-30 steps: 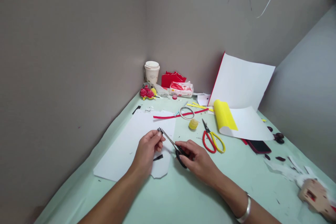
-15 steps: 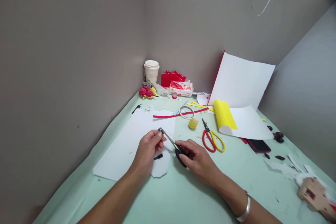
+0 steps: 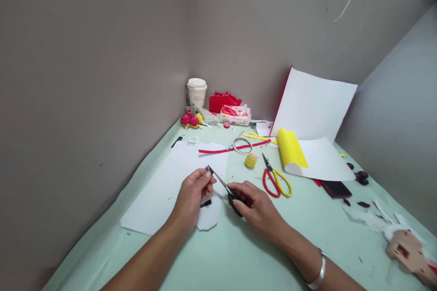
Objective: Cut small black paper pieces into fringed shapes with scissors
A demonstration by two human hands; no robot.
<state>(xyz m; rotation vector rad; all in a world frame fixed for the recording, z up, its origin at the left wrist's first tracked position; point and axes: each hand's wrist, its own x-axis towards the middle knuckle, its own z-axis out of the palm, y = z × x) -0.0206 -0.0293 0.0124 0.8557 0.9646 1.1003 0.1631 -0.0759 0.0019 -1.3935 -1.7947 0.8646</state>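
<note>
Between thumb and fingers, my left hand pinches a small black strip with slits along its edge. My right hand grips black-handled scissors, their blade tips touching the strip; the blades look nearly closed. Both hands are over the right part of a white sheet on the table. Another black strip lies on the sheet, just right of my left hand.
Red-and-yellow-handled scissors and a yellow roll lie to the right. Behind are a tape ring, a red strip, a white cup and a tissue pack. A yellow corrugated sheet and a phone sit farther right.
Hardly anything differs. The handles of the black scissors look slightly closer together; both hands stay in place.
</note>
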